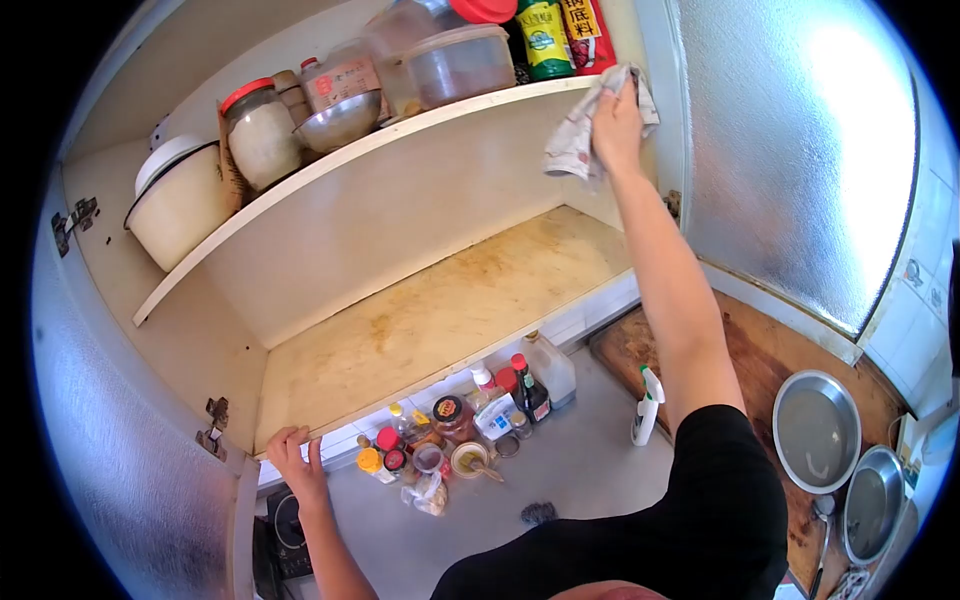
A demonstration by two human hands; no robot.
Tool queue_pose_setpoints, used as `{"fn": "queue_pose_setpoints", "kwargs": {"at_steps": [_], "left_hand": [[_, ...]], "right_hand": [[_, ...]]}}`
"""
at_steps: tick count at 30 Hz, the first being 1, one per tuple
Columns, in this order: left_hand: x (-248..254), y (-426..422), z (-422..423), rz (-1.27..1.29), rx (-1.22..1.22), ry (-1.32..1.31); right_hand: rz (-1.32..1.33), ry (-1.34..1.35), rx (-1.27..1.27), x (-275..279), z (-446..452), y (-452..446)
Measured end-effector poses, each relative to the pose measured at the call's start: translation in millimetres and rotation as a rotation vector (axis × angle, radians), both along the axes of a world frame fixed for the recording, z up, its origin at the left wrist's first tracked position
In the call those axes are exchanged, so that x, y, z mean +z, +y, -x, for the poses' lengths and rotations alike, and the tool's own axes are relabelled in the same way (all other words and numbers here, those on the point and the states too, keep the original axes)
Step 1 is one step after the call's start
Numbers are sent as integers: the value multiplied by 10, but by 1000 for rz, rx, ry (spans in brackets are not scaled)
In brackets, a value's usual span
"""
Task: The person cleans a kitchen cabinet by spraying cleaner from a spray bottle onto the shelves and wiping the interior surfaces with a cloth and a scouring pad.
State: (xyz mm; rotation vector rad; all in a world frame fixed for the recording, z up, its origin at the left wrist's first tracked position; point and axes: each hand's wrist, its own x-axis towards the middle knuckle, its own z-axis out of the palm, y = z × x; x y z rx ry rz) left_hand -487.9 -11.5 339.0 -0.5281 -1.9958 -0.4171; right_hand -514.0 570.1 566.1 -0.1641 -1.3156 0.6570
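Note:
In the head view, my right hand [617, 125] grips a pale, patterned cloth [572, 150] against the right end of the cabinet's upper shelf [440, 112]. Part of the cloth hangs below the shelf edge. Down at the left, my left hand [292, 462] rests with fingers apart on the front edge of the stained bottom shelf [450, 290]. Just above the cloth stand a green bottle with a yellow label [545, 40] and a red packet [590, 35].
The upper shelf also holds a cream enamel pot [180, 205], a red-lidded jar [262, 140], a metal bowl [342, 122] and a plastic container [460, 68]. Seasoning bottles [455, 420], a spray bottle [648, 407] and metal pans [817, 432] stand below. Glass doors [800, 150] hang open either side.

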Motion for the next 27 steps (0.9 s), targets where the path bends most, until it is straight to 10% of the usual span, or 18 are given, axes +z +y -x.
{"fn": "queue_pose_setpoints", "kwargs": {"at_steps": [10, 13, 14, 16, 20, 27], "left_hand": [[1, 22, -4, -14, 9, 26], [20, -2, -23, -17, 0, 19], [26, -6, -25, -12, -5, 21], [48, 4, -30, -10, -20, 33], [56, 26, -46, -18, -14, 5], [52, 28, -31, -17, 2, -17]], "right_hand": [[-384, -75, 252, -216, 134, -1805], [-589, -39, -24, -222, 391, -1747], [-571, -353, -139, -262, 300, -1620], [-548, 81, -108, -271, 382, -1195], [-352, 130, -29, -150, 170, -1186], [-235, -232, -269, 151, -296, -897]]}}
